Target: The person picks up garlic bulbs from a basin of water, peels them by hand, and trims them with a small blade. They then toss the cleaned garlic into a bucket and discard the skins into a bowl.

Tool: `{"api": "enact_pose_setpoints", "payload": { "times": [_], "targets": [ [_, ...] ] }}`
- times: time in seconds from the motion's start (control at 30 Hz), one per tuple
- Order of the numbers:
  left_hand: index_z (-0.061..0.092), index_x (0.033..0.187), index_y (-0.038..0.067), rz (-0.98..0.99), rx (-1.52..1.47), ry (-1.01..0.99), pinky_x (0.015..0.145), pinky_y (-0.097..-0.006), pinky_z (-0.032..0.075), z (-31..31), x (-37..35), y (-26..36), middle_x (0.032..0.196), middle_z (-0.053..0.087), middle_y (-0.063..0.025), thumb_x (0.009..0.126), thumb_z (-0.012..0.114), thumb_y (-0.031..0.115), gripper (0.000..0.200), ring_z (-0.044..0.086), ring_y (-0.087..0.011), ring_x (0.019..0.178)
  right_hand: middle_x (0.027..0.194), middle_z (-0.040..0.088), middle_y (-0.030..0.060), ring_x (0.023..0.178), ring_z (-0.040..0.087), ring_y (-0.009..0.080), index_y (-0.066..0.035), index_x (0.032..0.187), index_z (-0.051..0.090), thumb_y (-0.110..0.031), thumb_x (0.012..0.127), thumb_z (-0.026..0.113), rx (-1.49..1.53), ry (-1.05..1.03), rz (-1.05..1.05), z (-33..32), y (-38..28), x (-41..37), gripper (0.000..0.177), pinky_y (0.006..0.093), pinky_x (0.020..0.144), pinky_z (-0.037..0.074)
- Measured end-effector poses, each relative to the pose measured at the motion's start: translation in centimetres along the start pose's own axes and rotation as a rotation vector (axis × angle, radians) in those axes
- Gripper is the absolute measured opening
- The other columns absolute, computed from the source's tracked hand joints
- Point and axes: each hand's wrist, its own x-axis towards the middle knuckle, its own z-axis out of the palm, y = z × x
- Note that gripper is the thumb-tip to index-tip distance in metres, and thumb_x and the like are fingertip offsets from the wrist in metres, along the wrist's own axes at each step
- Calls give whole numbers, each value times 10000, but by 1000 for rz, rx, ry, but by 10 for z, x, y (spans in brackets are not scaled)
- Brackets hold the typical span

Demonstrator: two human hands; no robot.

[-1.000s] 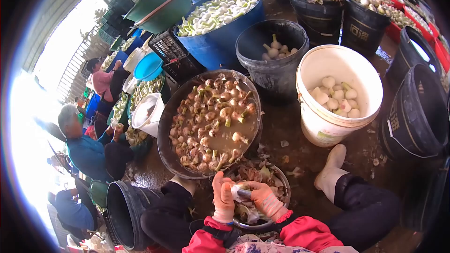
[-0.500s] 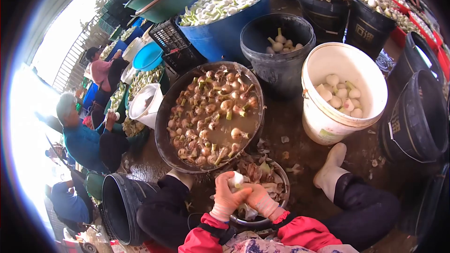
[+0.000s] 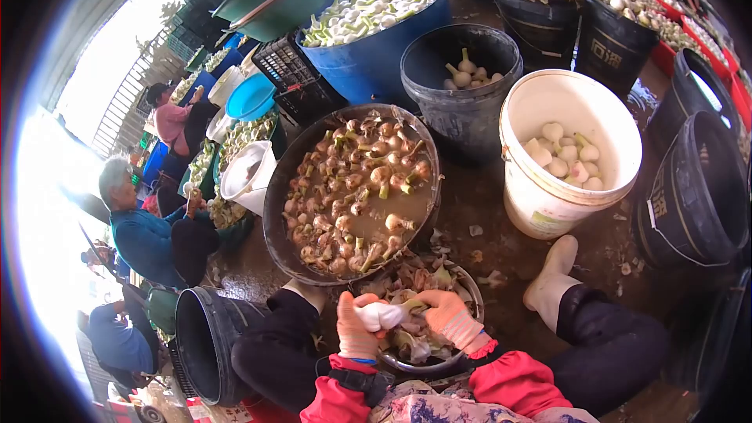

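My left hand (image 3: 356, 327), in an orange glove, is closed round a white garlic bulb (image 3: 381, 316) on its side. From the right, my gloved right hand (image 3: 448, 315) pinches the greenish stem end of the same bulb. Both hands are over a metal bowl (image 3: 479, 301) heaped with garlic skins (image 3: 423, 343). Just beyond it stands a wide dark basin (image 3: 270, 227) of muddy water, with many unpeeled garlic bulbs (image 3: 342, 223) in it.
A white bucket (image 3: 529, 196) with peeled bulbs stands at the front right, and a black bucket (image 3: 462, 129) behind it. A blue tub (image 3: 376, 63) full of garlic is farther back. Several people sit at the left, one in a teal top (image 3: 145, 243).
My hands have moved apart. The right hand has shifted right onto the stem, and the bulb now lies sideways between both hands, more of it showing.
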Motion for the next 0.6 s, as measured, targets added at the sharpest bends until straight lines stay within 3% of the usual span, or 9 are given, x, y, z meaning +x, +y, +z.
{"api": "enact_pose_setpoints", "payload": {
  "times": [0.03,0.1,0.2,0.3,0.37,0.43,0.5,0.53,0.6],
  "targets": [
    [614,913,60,-24,-100,4,398,-251,364,-6,-1,4,782,616,-124,822,555,621,571,539,-177,523,812,684,122,746,633,163,-40,958,689,14,753,482,-25,83,-70,-5,8,0,296,271,687,486],
    [634,893,65,-132,-240,8,412,-263,364,-24,2,18,759,606,-147,807,544,656,604,509,-192,500,822,678,148,751,649,218,-82,957,696,-8,753,492,32,5,171,-23,4,1,297,300,698,492],
    [639,884,82,-190,-286,-77,479,-297,402,-44,10,19,718,602,-118,824,545,625,554,533,-197,550,757,665,102,663,589,139,-48,961,696,39,714,467,-79,-111,144,-16,16,2,348,267,621,463],
    [589,876,84,169,-255,514,537,-314,409,-48,23,20,735,584,-57,858,470,650,579,519,-194,628,754,667,65,673,571,108,-54,967,702,54,704,462,-136,-147,-9,-20,25,-1,371,255,610,451],
    [571,896,94,65,-242,425,562,-307,419,-94,33,23,757,577,-41,874,400,670,600,526,-189,658,810,688,57,723,581,106,-62,970,708,29,739,522,204,-271,160,-40,9,-6,310,259,663,460],
    [570,930,76,-12,-388,478,567,-307,432,-91,38,32,782,574,-42,876,344,696,662,535,-194,675,895,702,44,826,606,112,-66,997,706,-23,781,586,184,-294,305,-47,-22,-10,250,258,755,462],
    [576,968,62,-89,-379,385,568,-304,437,-76,36,29,819,590,-54,871,329,710,700,542,-207,684,843,695,51,766,598,102,-94,1038,692,12,731,489,156,-396,-46,-34,-8,-7,383,252,686,474],
    [578,1000,44,-107,-324,326,581,-311,461,-67,35,25,860,612,-72,874,324,707,721,574,-226,725,972,706,75,912,640,156,-122,1061,695,-138,805,617,-99,-493,108,-23,6,-2,268,270,830,468],
    [582,1022,85,-199,-326,252,630,-377,508,-63,48,11,910,624,-106,887,343,678,653,599,-288,787,1078,661,118,1016,615,269,-133,1080,681,-218,810,586,-490,-499,60,0,18,0,298,321,899,460]
  ]
}}
